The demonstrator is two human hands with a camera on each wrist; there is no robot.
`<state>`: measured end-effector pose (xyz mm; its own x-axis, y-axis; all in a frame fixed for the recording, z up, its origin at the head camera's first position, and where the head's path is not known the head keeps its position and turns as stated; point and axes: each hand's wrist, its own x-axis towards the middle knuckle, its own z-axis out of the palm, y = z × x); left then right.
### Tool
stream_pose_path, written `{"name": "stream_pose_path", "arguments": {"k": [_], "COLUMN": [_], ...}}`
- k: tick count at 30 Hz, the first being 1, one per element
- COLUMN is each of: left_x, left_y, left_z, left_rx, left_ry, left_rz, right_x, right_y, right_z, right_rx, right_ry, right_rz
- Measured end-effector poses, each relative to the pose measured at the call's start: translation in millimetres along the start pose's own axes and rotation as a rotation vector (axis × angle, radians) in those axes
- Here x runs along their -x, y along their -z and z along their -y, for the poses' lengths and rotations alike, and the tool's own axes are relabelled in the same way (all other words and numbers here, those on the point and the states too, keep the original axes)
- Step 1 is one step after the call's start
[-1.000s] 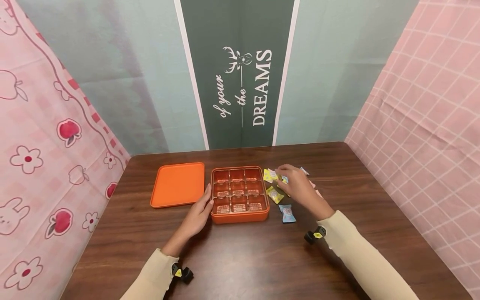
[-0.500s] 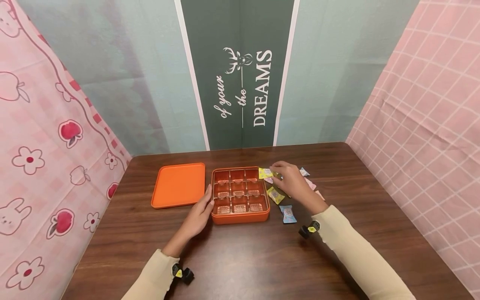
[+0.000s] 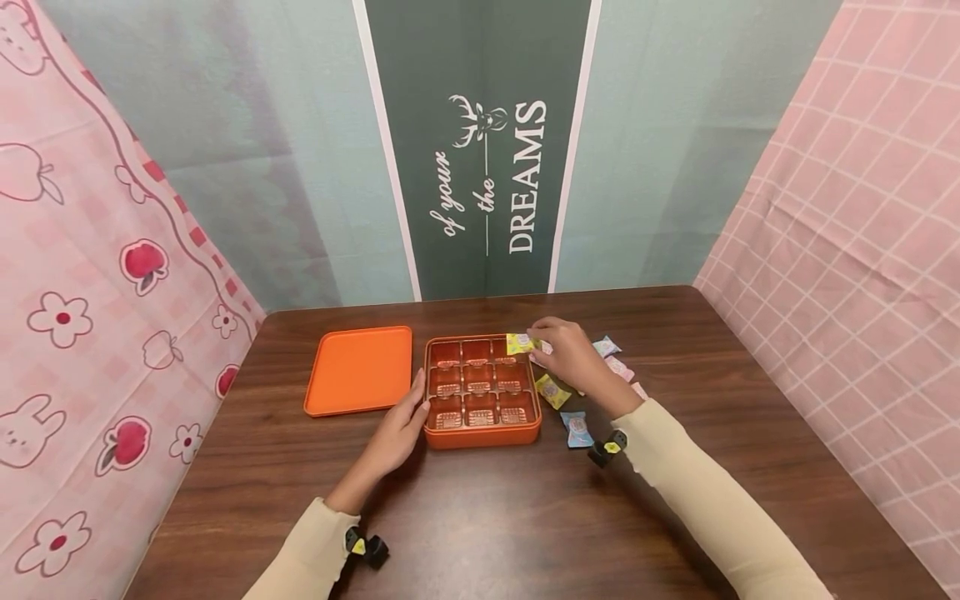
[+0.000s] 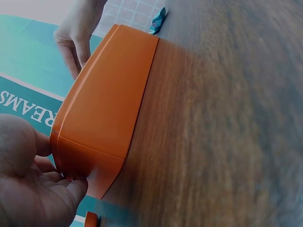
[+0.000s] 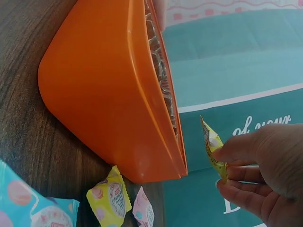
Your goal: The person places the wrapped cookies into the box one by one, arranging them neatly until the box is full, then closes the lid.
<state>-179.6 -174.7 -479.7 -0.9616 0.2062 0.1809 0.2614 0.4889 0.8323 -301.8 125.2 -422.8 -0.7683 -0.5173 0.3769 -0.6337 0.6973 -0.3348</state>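
Observation:
My right hand [image 3: 567, 350] pinches a yellow-wrapped candy [image 3: 519, 343] between thumb and fingers, over the back right compartment of an orange box [image 3: 483, 437]. In the right wrist view the candy [image 5: 214, 147] is apart from the box rim. The box holds a clear tray divided into several compartments. My left hand [image 3: 400, 427] rests against the box's left side, its fingers lying along the wall. In the left wrist view, the left hand's fingertips [image 4: 75, 187] touch the box wall [image 4: 106, 90]. Another yellow candy [image 3: 552, 391] and a blue candy [image 3: 577, 429] lie right of the box.
An orange lid [image 3: 358, 370] lies flat left of the box. Further wrapped candies, among them a pink one [image 3: 619, 368] and a pale blue one [image 3: 606, 346], lie around my right hand. Cloth hangs behind and beside the wooden table [image 3: 480, 517].
My right hand has lifted the yellow candy from the group of candies and carried it left, over the box's back right corner. The left hand stays against the box.

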Motion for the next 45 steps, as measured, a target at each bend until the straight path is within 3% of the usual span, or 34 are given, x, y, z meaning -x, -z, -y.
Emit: {"name": "stream_pose_path", "arguments": {"k": [14,26,45], "left_x": [-0.8,-1.8,-1.6], "left_y": [-2.8,-3.6,-5.2], "left_z": [4.8,6.8,8.3], "left_rx": [0.008,-0.008,-0.013], "left_ry": [-0.028,-0.008,-0.022], "left_rz": [-0.013,-0.010,-0.021], "right_x": [-11.3,-19.3,-28.4], "right_y": [-13.0,-21.5,-26.9], "right_z": [-0.1,-1.0,-2.9], "right_rx": [0.018,0.019,0.017], "right_ry": [-0.003,-0.037,-0.016], "right_rz": [0.079,0.138,0.179]}}
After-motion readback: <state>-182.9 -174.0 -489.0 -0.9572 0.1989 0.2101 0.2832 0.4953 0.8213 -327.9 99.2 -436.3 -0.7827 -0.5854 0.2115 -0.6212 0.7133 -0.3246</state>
